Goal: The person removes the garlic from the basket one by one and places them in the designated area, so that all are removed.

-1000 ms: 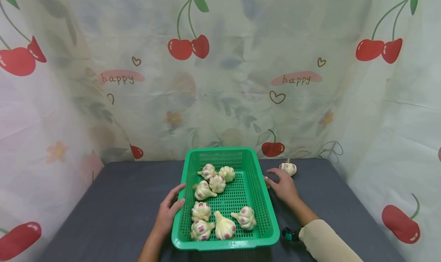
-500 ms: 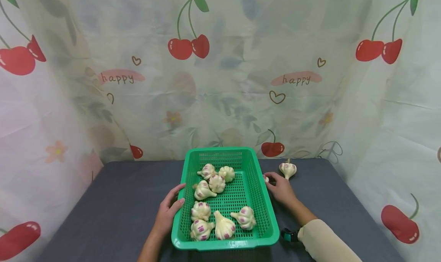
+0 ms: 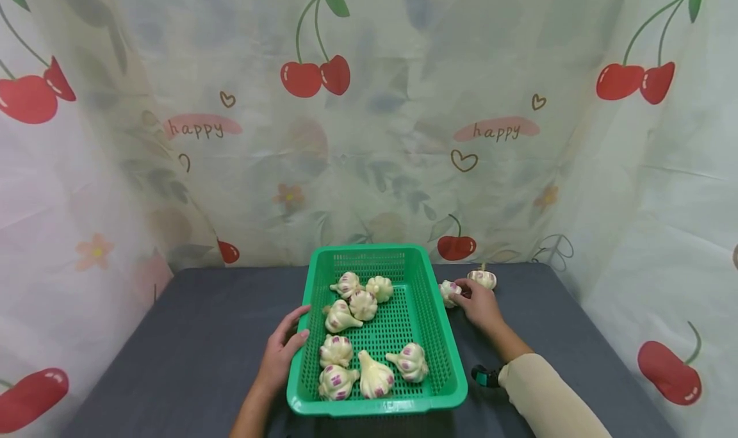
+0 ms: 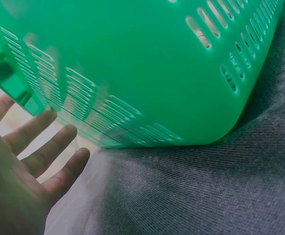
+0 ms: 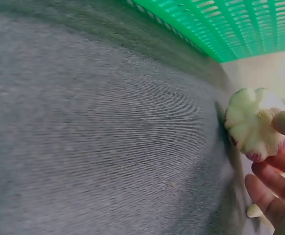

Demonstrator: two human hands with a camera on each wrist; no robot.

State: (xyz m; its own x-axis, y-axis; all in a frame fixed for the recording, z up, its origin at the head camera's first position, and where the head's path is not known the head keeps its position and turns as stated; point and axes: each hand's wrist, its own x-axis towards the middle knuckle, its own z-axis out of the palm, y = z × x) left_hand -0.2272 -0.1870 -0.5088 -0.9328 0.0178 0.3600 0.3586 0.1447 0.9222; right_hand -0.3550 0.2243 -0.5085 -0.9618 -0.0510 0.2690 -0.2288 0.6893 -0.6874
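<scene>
A green perforated plastic basket [image 3: 455,367] holds several garlic bulbs [image 3: 376,377] with purple streaks. My left hand [image 3: 279,355] rests against its left rim; in the left wrist view the fingers [image 4: 59,142] are spread and loosely straight beside the basket wall. Right of the basket, my right hand [image 3: 483,308] pinches a garlic bulb [image 3: 448,293] between thumb and fingers. The right wrist view shows that bulb [image 5: 252,122] from its root side, close to the cloth. Another garlic bulb [image 3: 483,278] lies just behind the right hand.
Dark grey cloth [image 3: 219,335] covers the table. A pale curtain [image 3: 369,137] printed with cherries stands around its back and sides. Folds run through the cloth beside the basket in the left wrist view.
The bulb at my right fingers, mostly hidden behind the basket rim earlier, now shows above it. The right hand has shifted slightly right and up. The left hand and basket stay put.
</scene>
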